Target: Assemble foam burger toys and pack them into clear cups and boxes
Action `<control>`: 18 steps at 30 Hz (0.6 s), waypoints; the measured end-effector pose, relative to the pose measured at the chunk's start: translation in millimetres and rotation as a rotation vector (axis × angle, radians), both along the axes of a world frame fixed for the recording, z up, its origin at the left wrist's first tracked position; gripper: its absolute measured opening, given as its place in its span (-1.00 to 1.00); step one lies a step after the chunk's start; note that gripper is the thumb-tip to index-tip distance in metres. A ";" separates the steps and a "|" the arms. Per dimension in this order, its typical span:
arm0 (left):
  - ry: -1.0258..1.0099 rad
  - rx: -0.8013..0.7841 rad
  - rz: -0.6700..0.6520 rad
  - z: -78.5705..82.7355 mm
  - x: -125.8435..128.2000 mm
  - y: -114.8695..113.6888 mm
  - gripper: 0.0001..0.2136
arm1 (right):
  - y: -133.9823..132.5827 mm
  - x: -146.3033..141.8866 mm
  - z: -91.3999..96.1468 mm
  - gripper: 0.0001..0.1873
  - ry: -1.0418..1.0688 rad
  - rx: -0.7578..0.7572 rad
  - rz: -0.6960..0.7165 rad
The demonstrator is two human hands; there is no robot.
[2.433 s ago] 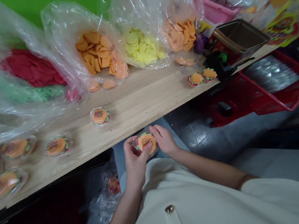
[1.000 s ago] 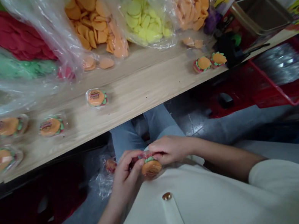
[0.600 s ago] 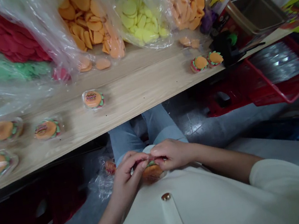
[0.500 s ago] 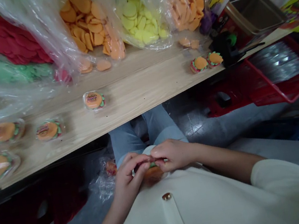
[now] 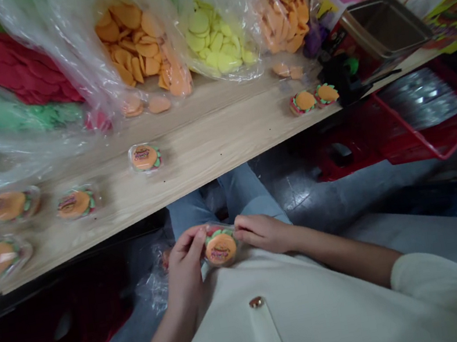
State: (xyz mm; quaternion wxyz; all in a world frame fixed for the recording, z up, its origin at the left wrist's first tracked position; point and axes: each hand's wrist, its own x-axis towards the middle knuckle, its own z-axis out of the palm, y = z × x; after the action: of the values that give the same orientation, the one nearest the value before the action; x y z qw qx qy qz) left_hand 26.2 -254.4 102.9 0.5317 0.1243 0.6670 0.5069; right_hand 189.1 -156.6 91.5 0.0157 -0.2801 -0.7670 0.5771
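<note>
Burger-shaped candy (image 5: 221, 249) in a clear plastic case sits between my hands, just above my lap. My left hand (image 5: 185, 268) grips one edge with curled fingers, and my right hand (image 5: 261, 233) presses its fingertips against the other. It looks light and fairly stiff, but the smooth plastic could slip, so I'd hold the rim. Another packed candy (image 5: 145, 157) lies on the bench (image 5: 216, 152).

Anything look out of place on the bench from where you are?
Yes: a few loose orange discs lie on the wooden counter outside the clear plastic bag, looking spilled rather than set out.
</note>
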 end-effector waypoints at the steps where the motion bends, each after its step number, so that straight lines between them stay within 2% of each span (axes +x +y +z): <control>1: -0.048 -0.013 0.060 -3.0 0.7 1.8 -0.81 | -2.3 0.1 -2.1 -0.76 -0.004 -0.039 -0.052; 3: -0.060 0.008 0.094 -8.3 1.5 5.9 -0.80 | -5.5 -2.3 -6.0 -0.72 0.035 -0.150 -0.151; 7: 0.082 0.106 0.085 -9.7 -5.9 19.9 -0.77 | 5.7 -16.8 -11.5 -0.67 0.202 -0.419 -0.332; 11: -0.155 0.129 -0.059 -1.3 -22.9 43.9 -0.62 | 33.4 -32.7 -11.1 -0.68 0.296 -0.560 -0.488; 13: -0.250 0.134 -0.078 2.9 -26.3 57.4 -0.59 | 44.9 -36.1 -7.8 -0.68 0.314 -0.528 -0.543; 18: -0.265 0.155 0.065 8.8 -12.2 86.1 -0.64 | 63.5 -29.1 -0.5 -0.68 0.359 -0.274 -0.674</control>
State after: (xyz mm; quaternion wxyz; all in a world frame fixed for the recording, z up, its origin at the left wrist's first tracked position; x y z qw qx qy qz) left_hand 14.0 -168.3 111.7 0.5872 0.0754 0.5537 0.5856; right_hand 160.1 -93.0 91.0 0.3001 -0.4104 -0.5332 0.6762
